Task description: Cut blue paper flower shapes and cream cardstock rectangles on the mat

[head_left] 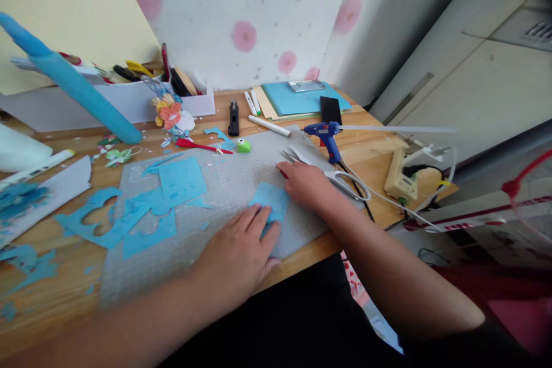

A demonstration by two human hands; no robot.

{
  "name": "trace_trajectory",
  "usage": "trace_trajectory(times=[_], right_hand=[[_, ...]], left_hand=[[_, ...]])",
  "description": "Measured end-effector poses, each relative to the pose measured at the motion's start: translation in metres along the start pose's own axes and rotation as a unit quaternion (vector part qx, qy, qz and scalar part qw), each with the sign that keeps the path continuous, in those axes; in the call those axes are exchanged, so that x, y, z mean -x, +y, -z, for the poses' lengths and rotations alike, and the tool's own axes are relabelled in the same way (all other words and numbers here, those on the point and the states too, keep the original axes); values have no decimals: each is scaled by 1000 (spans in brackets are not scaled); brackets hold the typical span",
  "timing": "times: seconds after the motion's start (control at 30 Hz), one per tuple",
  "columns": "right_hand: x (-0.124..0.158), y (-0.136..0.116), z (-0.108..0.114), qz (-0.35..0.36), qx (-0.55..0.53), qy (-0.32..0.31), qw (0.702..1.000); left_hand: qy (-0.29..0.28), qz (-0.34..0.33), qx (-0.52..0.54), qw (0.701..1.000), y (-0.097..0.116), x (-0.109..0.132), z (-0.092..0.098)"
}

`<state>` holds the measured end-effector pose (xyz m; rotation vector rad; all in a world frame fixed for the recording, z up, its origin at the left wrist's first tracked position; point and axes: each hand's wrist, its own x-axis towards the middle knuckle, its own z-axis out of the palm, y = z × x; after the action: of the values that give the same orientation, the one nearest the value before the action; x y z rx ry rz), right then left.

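Observation:
My left hand (pixel 241 253) lies flat, fingers stretched out, pressing a small blue paper piece (pixel 271 200) onto the grey cutting mat (pixel 224 184). My right hand (pixel 308 184) rests curled at the paper's right edge, closed on a thin red-tipped tool (pixel 282 173) whose tip pokes out to the left of the fingers. White-handled scissors (pixel 336 175) lie just beyond the right hand.
Blue paper offcuts (pixel 142 213) litter the mat's left half and the wooden table (pixel 64 287). A blue glue gun (pixel 325 135), power strip (pixel 399 175), white markers (pixel 269 125), a black stapler (pixel 233 118), a green punch (pixel 244 145) and a white organiser box (pixel 129 100) stand behind.

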<state>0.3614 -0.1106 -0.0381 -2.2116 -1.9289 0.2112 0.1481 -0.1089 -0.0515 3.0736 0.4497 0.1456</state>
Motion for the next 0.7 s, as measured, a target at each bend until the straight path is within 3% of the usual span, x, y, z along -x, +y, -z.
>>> trace_trajectory(times=[0.23,0.5,0.7], right_hand=[[31,12,7,29,-86,38,995],[35,-18,0,-16,34,-17,999],[45,-28,-1,-16,24,-41,999]], left_hand=[[23,-23,24,999,-14,4,-9],[70,-45,27,996,-18,9,-14],[44,-44,17,998,-21,11,-7]])
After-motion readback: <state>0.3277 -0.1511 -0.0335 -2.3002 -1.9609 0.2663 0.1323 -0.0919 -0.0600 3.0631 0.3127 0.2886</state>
